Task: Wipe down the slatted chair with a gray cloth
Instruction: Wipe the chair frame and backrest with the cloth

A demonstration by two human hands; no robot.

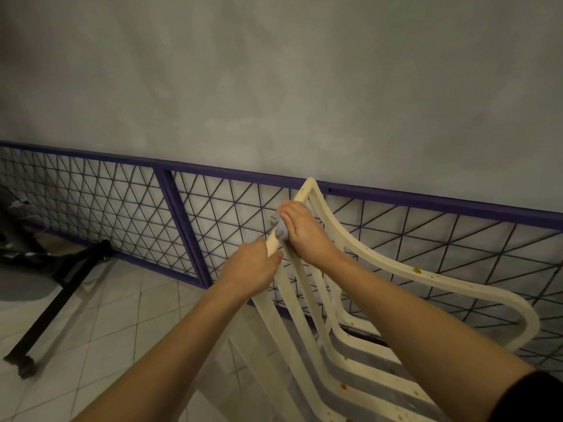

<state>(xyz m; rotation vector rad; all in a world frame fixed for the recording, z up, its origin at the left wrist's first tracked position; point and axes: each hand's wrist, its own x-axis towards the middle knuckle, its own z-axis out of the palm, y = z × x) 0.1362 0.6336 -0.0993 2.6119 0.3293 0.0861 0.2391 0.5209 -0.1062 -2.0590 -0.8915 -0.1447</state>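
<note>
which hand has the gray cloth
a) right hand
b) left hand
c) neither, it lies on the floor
A: the right hand presses the gray cloth onto the chair frame near its top, while the left hand grips the frame just below with no cloth.

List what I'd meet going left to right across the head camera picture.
Black stand on the floor → purple fence post → left hand → gray cloth → right hand → curved arm of the slatted chair.
</note>
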